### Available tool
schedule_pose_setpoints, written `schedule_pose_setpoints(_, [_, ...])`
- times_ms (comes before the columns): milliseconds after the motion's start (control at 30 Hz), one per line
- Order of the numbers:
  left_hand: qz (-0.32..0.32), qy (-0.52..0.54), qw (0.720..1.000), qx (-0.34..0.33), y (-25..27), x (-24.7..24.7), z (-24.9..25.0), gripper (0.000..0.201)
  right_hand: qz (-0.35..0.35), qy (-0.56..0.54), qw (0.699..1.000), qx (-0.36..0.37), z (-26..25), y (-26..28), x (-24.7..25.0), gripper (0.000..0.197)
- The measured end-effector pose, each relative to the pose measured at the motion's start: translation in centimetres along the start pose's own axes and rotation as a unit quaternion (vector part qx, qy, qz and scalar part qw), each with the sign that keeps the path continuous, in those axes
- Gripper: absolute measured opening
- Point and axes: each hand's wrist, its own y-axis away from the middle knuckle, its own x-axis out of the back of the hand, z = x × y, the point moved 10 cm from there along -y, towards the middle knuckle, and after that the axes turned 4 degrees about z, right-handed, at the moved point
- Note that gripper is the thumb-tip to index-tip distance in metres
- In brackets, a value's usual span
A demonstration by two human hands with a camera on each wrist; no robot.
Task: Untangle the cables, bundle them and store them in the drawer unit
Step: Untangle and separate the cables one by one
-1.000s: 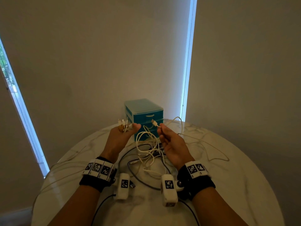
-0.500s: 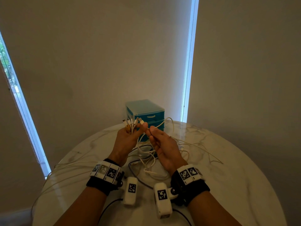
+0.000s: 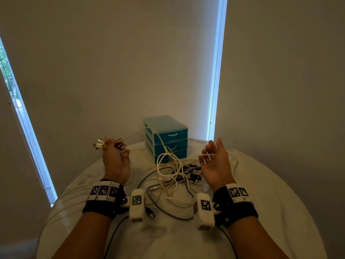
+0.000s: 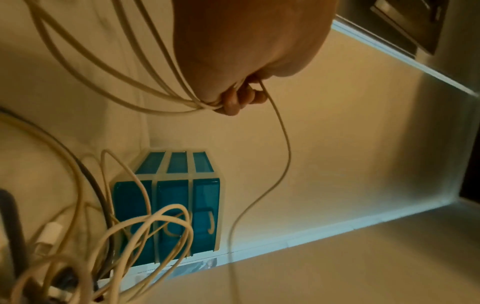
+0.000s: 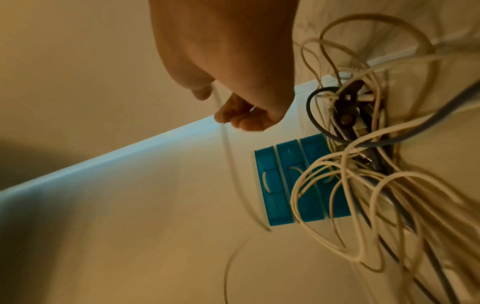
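Three closed drawers make up the teal drawer unit (image 3: pixel 166 137) standing at the far edge of the round white table (image 3: pixel 270 202), their contents hidden, while a tangle of white and grey cables (image 3: pixel 173 176) lies just in front of it. The left hand (image 3: pixel 115 159) has its fingers curled tight round a bunch of white cable ends (image 3: pixel 98 144), and the right hand (image 3: pixel 215 161), fingers loosely spread, carries one thin white strand (image 3: pixel 208 157); motion blur hides whether it pinches. Half a second ago the hands met before the unit; now they are well apart.
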Motion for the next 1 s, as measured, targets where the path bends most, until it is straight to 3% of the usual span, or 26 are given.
schedule_pose_setpoints(67, [0.027, 0.035, 0.999, 0.005, -0.9, 1.1, 0.1, 0.023, 0.052, -0.043, 0.998, 0.022, -1.0, -0.6, 1.7, 0.031])
schedule_pose_setpoints(167, [0.030, 0.099, 0.994, 0.032, -1.9, 1.6, -0.2, 0.025, 0.054, -0.132, 0.989, 0.037, -2.3, -0.4, 1.9, 0.037])
schedule_pose_setpoints(233, [0.004, 0.169, 0.984, 0.062, -2.5, 1.4, -0.4, 0.042, 0.072, -0.068, 0.994, 0.044, -2.7, -0.1, 2.1, 0.047])
schedule_pose_setpoints(300, [-0.027, 0.208, 0.975, 0.072, -2.9, 1.1, 0.3, 0.047, 0.103, 0.079, 0.991, 0.045, -2.7, 0.1, 2.6, 0.053])
schedule_pose_setpoints(400, [-0.092, 0.057, 0.992, 0.057, -2.1, -0.3, 1.3, 0.037, 0.067, 0.216, 0.974, 0.004, -1.1, 0.9, 1.3, 0.070])
schedule_pose_setpoints(467, [-0.157, -0.062, 0.984, 0.055, -0.1, -2.6, 0.8, 0.033, 0.027, 0.243, 0.970, -0.007, 0.3, 1.3, -0.4, 0.075])
schedule_pose_setpoints(567, [-0.250, -0.228, 0.939, 0.062, 3.8, -5.7, -1.3, 0.020, -0.033, 0.208, 0.977, 0.028, 1.3, 1.9, -3.0, 0.062])
schedule_pose_setpoints(700, [-0.318, -0.430, 0.845, 0.022, 7.8, -7.3, -3.8, 0.041, -0.078, 0.221, 0.970, 0.071, 1.6, 1.9, -4.3, 0.061])
schedule_pose_setpoints(867, [-0.390, -0.496, 0.776, -0.009, 11.3, -9.2, -5.6, 0.024, -0.117, 0.225, 0.966, 0.046, 3.1, 3.2, -5.7, 0.059])
schedule_pose_setpoints(1000, [-0.395, -0.492, 0.775, -0.032, 11.5, -9.4, -5.8, 0.025, -0.131, 0.205, 0.970, -0.003, 4.5, 3.5, -5.9, 0.062])
